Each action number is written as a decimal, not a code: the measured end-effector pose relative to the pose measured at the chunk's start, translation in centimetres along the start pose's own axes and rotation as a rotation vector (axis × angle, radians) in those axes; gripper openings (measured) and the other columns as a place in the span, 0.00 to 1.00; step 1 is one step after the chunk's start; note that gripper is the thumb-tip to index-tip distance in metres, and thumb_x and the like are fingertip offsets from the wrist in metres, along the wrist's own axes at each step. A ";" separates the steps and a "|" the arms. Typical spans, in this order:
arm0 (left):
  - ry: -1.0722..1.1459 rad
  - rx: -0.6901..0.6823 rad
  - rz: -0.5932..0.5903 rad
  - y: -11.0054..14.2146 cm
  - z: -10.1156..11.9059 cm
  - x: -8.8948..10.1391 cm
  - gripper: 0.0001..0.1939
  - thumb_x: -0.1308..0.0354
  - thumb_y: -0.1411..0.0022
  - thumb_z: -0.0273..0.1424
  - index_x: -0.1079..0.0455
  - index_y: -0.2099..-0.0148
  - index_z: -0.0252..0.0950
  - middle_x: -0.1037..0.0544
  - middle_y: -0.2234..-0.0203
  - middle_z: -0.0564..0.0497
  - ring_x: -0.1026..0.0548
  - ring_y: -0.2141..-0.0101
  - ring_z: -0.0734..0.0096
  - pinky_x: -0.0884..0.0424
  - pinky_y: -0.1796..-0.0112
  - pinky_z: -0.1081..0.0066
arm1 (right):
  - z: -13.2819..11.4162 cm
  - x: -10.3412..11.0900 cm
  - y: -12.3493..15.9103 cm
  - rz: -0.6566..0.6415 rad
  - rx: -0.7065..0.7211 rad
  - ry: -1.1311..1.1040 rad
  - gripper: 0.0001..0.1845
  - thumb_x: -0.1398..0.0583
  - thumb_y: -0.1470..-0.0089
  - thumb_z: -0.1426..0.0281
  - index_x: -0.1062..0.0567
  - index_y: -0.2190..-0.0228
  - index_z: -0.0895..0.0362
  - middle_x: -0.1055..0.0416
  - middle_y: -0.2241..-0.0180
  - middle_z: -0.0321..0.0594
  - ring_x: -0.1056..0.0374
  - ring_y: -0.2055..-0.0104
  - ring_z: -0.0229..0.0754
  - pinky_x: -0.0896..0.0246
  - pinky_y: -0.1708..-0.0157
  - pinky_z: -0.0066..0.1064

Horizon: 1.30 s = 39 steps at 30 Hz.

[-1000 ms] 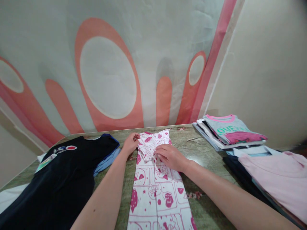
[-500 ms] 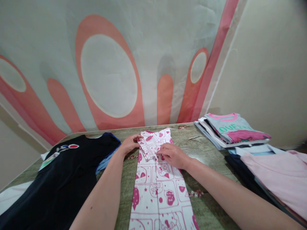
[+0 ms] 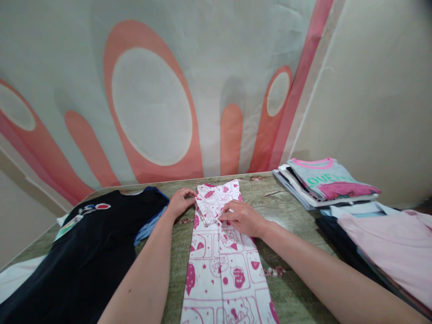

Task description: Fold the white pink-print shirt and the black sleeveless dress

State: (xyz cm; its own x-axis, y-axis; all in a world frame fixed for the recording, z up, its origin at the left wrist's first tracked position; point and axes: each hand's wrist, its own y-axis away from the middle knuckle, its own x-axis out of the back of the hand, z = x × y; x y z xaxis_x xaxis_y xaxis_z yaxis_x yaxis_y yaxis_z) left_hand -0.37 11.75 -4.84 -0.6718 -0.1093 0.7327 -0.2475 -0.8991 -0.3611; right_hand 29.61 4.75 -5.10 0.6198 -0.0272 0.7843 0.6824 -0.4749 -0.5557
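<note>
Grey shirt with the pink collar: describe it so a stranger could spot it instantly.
On the wood-look table, look right, to the farther pile of folded clothes, by the wall. The grey shirt lies on top. Unlike the plain pale pink top on the nearer pile, it shows a bright pink neckline, green lettering and a pink print.

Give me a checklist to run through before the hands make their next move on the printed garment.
1. Left hand at the garment's left edge: ok, fingertips are there.
2. Right hand at the printed garment: ok, fingers are by the folded-over part.
3. Both grips firm: cannot tell, the fingertips are too small to judge.
4. Folded-over part lying straight: not ok, it sits slanted.
5. Black shirt apart from the garment: ok, bare table shows between them.
6. Garment's near end flat: cannot tell, it runs out of view.
</note>
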 end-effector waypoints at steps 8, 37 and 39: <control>-0.131 0.062 0.093 0.0 0.0 -1.0 0.06 0.44 0.46 0.30 0.26 0.66 0.38 0.23 0.70 0.51 0.26 0.65 0.65 0.33 0.63 0.69 | -0.2 -0.1 0.0 -0.008 -0.013 0.002 0.21 0.44 0.48 0.82 0.22 0.58 0.51 0.28 0.58 0.41 0.35 0.54 0.42 0.38 0.53 0.35; -0.260 0.171 0.161 0.1 0.7 -1.6 0.06 0.46 0.45 0.26 0.29 0.66 0.39 0.23 0.70 0.52 0.27 0.66 0.65 0.36 0.65 0.70 | -1.2 -0.1 -0.8 -0.136 -0.029 -0.068 0.25 0.46 0.51 0.86 0.28 0.54 0.53 0.26 0.56 0.40 0.36 0.50 0.42 0.42 0.50 0.37; -0.257 0.175 0.158 0.1 0.7 -1.6 0.07 0.47 0.45 0.26 0.29 0.66 0.39 0.23 0.70 0.52 0.27 0.66 0.65 0.36 0.65 0.70 | -1.1 -0.1 -0.8 -0.135 -0.028 -0.061 0.26 0.46 0.50 0.86 0.28 0.53 0.53 0.26 0.56 0.40 0.36 0.50 0.42 0.42 0.50 0.37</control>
State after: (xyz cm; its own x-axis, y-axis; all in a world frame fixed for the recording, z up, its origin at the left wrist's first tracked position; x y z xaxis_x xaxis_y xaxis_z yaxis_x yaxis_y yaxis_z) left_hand 1.19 11.54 -5.64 -0.4887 -0.3365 0.8050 -0.0158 -0.9191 -0.3938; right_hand 28.57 4.12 -4.46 0.5465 0.0918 0.8324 0.7502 -0.4954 -0.4379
